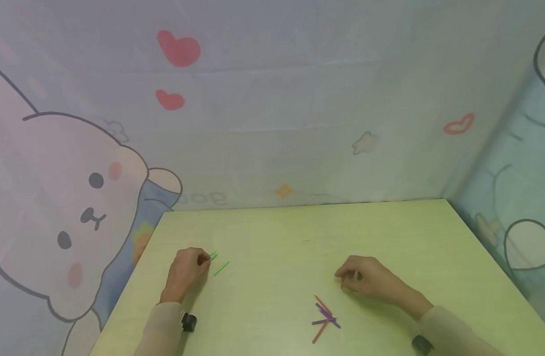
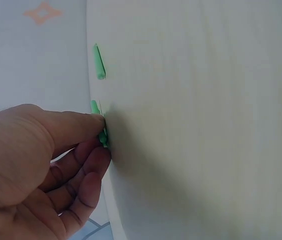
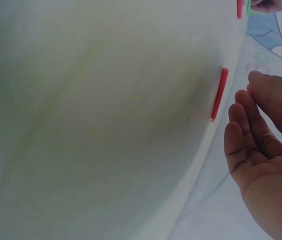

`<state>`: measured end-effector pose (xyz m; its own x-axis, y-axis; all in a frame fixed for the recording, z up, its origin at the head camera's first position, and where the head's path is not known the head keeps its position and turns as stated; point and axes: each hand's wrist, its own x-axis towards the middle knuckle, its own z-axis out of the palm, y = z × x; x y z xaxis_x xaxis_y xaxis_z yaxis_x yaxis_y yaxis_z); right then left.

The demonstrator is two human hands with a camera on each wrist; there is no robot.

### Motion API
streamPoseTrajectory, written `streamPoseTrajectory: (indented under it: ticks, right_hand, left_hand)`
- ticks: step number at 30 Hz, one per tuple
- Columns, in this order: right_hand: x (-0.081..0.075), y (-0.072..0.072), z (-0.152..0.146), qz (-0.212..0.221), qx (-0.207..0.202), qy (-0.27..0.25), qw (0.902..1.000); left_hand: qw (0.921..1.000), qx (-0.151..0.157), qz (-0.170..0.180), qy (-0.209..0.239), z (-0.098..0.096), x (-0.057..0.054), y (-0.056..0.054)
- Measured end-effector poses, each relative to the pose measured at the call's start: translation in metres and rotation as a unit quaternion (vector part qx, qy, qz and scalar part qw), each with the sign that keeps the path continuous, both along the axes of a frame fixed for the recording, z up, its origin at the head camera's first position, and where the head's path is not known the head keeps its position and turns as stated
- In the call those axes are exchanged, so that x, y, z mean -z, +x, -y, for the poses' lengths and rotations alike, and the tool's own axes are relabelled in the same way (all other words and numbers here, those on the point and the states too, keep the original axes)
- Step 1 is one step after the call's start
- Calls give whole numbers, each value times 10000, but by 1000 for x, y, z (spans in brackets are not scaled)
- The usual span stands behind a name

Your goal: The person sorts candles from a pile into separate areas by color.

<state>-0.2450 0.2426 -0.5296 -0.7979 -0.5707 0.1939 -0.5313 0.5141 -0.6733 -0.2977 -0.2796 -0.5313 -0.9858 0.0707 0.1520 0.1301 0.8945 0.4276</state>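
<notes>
in the left hand (image 1: 186,272), a green stick (image 2: 103,138) is fingertip-pinched, presumably for thinness; beside the right hand (image 1: 371,280), fingers loosely bent, a red stick (image 3: 219,95) is unheld.

Table (image 1: 263,237) pale yellow-green, faint grain. On it, stick pile (image 1: 329,319): orange sticks (image 1: 320,332) and purple sticks (image 1: 319,322) crossing. Lone green stick (image 1: 221,268) lies left of pile, farther back. More green sticks (image 1: 213,256), partly hidden, farther left of pile. Single red stick (image 3: 220,95) right of pile, beyond it, apart.
</notes>
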Motion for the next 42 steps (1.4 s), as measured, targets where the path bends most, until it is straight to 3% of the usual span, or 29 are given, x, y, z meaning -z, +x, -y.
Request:
streamPoseTrajectory:
  ticks: [11, 19, 42]
  right_hand:
    - [3, -7, 0, -685, 75, 750, 9948]
    - [2, -10, 3, -1333, -167, 995, 9859]
    - [5, -15, 5, -1153, -256, 1186, 9859]
  left_hand:
    - [9999, -56, 64, 142, 0, 0, 0]
    - [9995, -71, 157, 252, 1, 0, -1]
    - [9993, -45, 199, 325, 2, 1, 2]
